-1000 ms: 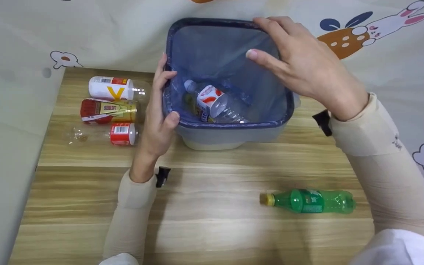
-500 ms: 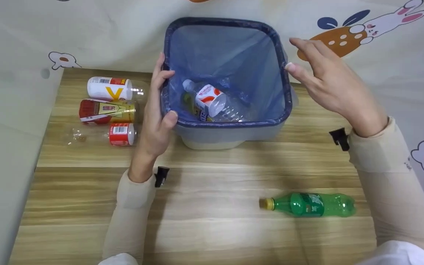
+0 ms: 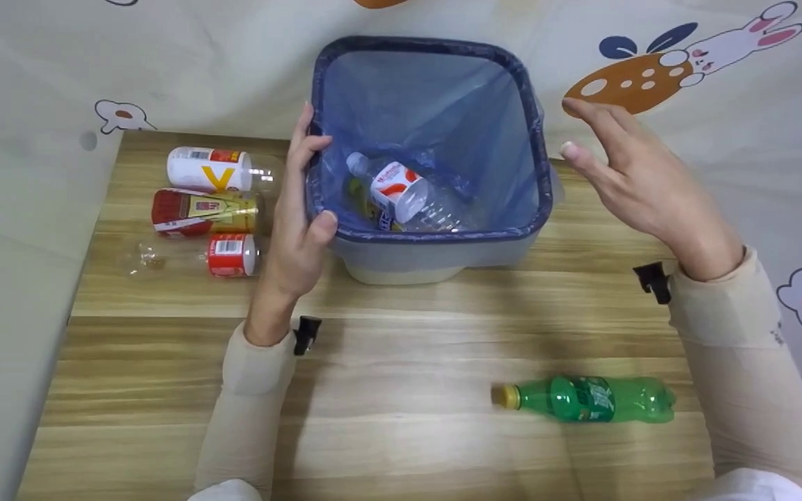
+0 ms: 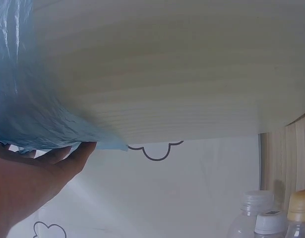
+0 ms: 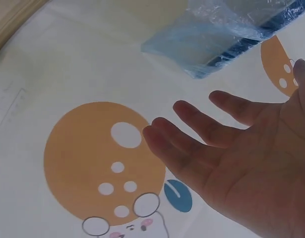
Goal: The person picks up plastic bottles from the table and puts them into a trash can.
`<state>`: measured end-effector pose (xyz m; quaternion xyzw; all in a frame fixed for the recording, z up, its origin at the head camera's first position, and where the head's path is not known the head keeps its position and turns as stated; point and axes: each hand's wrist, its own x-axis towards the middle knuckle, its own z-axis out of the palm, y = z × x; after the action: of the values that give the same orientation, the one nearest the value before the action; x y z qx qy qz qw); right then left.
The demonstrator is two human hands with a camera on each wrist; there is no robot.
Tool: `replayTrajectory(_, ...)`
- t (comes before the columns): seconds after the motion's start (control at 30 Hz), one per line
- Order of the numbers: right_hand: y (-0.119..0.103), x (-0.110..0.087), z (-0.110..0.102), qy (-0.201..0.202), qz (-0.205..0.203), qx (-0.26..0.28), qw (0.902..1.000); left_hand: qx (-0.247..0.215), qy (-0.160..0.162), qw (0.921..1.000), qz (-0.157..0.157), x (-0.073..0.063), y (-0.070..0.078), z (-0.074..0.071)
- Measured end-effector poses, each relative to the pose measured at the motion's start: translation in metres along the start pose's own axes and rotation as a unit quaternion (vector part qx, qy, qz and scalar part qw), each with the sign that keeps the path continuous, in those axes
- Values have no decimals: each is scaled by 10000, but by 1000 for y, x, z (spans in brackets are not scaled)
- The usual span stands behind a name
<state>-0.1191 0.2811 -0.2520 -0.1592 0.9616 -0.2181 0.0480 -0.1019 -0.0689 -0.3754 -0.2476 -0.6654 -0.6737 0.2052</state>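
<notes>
A trash bin (image 3: 443, 237) with a translucent blue liner bag (image 4: 28, 114) folded over its rim stands at the far middle of the table. My left hand (image 3: 294, 247) holds its left side, fingertips and thumb over the rim. In the left wrist view, my fingers press the bag against the bin's pale wall (image 4: 187, 79). Inside lies a clear plastic bottle (image 3: 395, 186) with a white and red label, over another partly hidden item. My right hand (image 3: 641, 177) hovers right of the bin, apart from it. Its fingers are extended and hold nothing, as the right wrist view shows.
A green plastic bottle (image 3: 596, 399) with a yellow cap lies at the near right. On the left lie a white-labelled bottle (image 3: 207, 168), a red and yellow bottle (image 3: 206, 211) and a clear bottle (image 3: 227, 254) with a red label. A patterned cloth (image 3: 206, 62) hangs behind the table.
My right hand has left the bin's rim and moved right and nearer. The green bottle has rolled slightly toward the near edge, its label turning. My left hand has stayed on the bin.
</notes>
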Motion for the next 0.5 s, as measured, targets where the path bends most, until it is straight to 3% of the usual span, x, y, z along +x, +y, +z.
replayTrajectory(0.2,18,-10,12,172,36,274,9995,-68,-13,10000,-40,0,-1,0)
replayTrajectory(0.5,50,-28,45,360,125,652,9971,-174,7,9998,27,0,-2,1)
